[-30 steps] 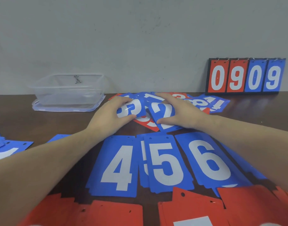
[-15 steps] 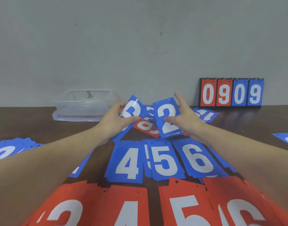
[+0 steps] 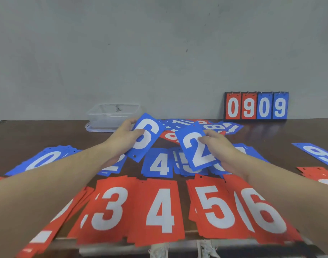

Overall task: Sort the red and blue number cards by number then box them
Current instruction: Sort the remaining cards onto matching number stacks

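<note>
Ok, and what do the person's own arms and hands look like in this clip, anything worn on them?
Both arms are bare from the frame edge to the fingers: no sleeves in view, no gloves. The left hand and right hand show no rings, and neither wrist carries a watch or band. Nails look short and plain, though the picture is soft. No marks or tattoos are visible on either forearm.

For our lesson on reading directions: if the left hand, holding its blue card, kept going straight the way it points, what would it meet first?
Probably the clear plastic box at the wall. The left hand, gripping the blue card, points away and slightly right, towards the box's right end. Depth is unclear, so it might pass just beside it.
</note>
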